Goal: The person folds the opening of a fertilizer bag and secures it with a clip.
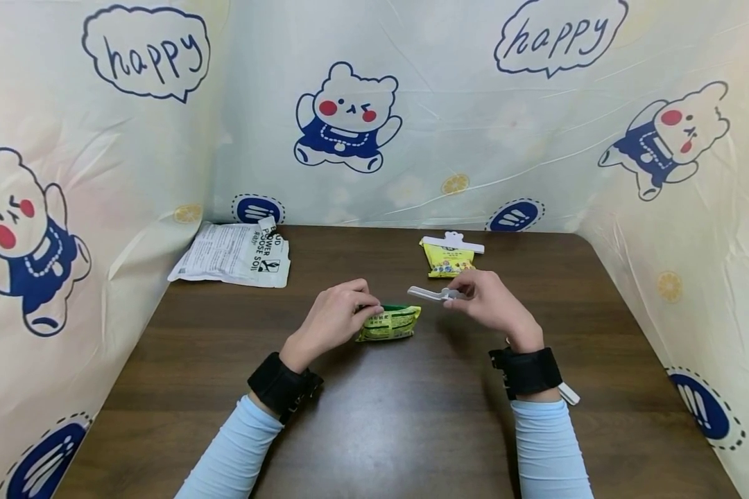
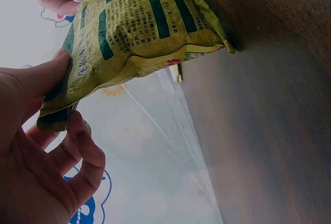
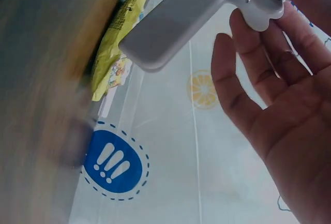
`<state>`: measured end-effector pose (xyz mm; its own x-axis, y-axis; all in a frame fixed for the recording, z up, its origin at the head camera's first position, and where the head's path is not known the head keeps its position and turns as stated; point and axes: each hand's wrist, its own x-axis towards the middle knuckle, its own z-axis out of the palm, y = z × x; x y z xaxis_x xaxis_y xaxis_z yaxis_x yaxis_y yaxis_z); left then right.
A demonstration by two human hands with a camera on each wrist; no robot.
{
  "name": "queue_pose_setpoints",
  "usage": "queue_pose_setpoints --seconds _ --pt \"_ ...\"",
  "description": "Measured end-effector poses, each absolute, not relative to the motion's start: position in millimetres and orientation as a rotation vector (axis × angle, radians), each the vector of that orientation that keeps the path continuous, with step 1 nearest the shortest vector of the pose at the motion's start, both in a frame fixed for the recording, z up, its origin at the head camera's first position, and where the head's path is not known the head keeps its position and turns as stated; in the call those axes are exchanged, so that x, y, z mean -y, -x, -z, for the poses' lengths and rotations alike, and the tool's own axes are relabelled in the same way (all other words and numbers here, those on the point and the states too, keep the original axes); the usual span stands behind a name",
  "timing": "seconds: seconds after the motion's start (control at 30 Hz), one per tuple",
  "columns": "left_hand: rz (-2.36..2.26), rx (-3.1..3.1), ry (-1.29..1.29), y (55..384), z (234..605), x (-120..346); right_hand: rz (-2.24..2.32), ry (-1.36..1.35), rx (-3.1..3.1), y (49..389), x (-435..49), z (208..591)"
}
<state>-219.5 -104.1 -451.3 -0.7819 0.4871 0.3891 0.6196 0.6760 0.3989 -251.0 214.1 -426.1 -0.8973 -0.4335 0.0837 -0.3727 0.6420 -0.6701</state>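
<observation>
A small green-and-yellow packet (image 1: 392,324) stands on the table, its top edge pinched at one corner between the thumb and fingers of my left hand (image 1: 335,315). Close up in the left wrist view, the packet (image 2: 150,32) shows printed text and dark green bars. To its right, my right hand (image 1: 492,299) holds a pale bag clip (image 1: 429,294) above the table, apart from the packet. The clip (image 3: 181,22) looks light grey in the right wrist view, with thumb and fingers on its handle end.
Behind my right hand lies a yellow packet (image 1: 447,262) with a white clip (image 1: 453,242) across its top. A white printed bag (image 1: 234,256) lies at the back left. Another white item (image 1: 569,394) is partly hidden by my right wrist. Patterned sheeting (image 1: 424,138) surrounds the table (image 1: 374,430).
</observation>
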Motion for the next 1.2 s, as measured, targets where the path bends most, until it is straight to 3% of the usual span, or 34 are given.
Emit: queue_pose_setpoints --seconds 1.2 --pt "0.736 2.649 0.891 218.2 450.9 103.5 1.186 0.928 -2.612 243.4 -198.2 421.5"
